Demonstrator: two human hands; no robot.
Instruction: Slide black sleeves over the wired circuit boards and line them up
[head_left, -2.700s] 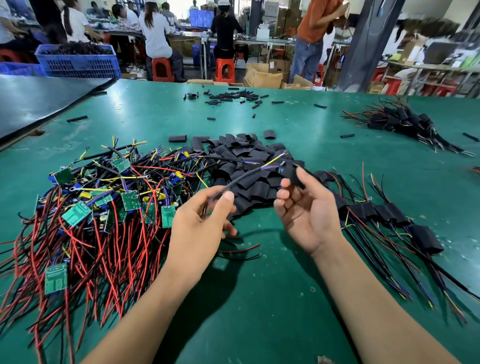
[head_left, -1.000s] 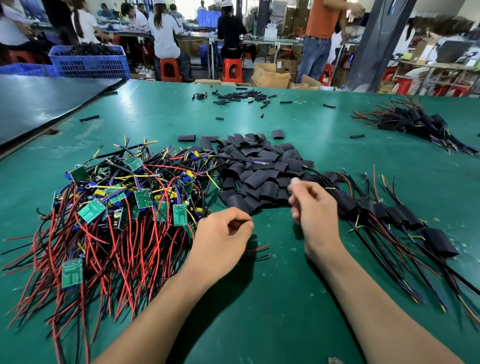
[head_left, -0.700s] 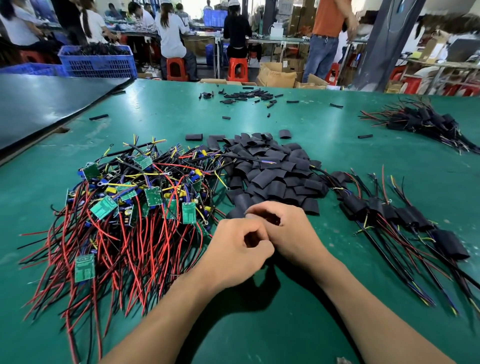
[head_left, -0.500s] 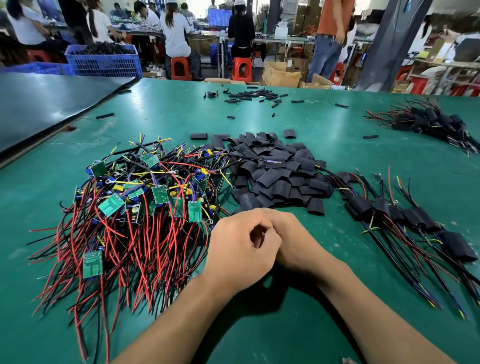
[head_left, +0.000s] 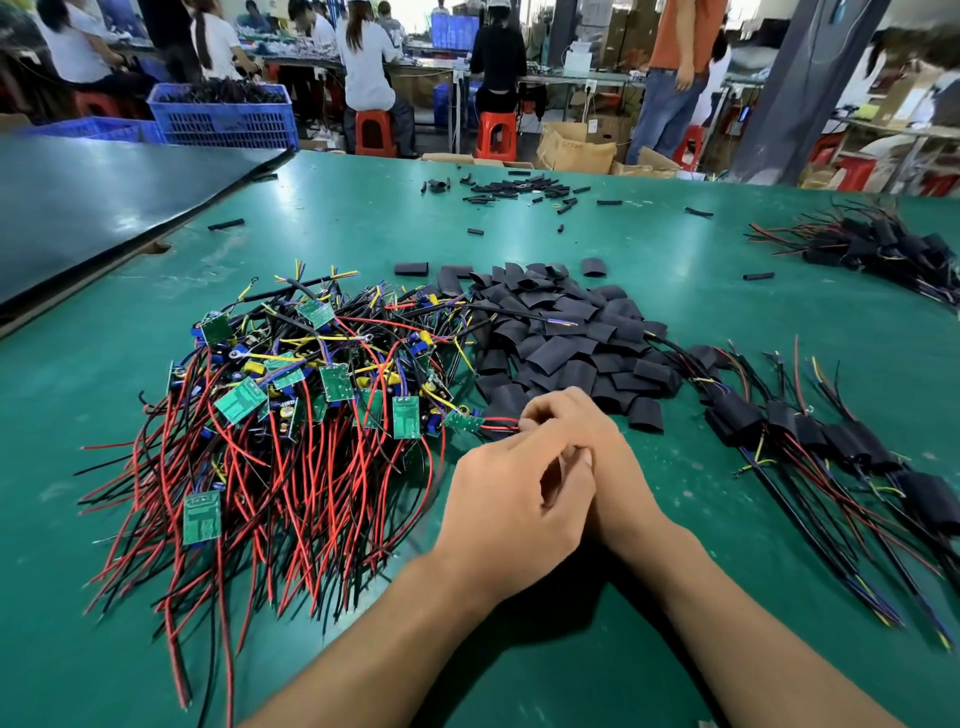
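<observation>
1. The wires (head_left: 500, 422) of a circuit board (head_left: 464, 422), just left of the hands, are pinched by the right hand (head_left: 587, 441).
2. The left hand (head_left: 511, 512) is curled over it; what is held, if anything, cannot be told.
3. The wires should be bunched straight before a piece from the sleeve pile (head_left: 561, 332) beyond the hands is slid on.

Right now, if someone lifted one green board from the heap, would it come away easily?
Probably not cleanly. The wires look long and floppy, crossing many others, so they'd likely snag. The board itself seems small, stiff and light.
</observation>
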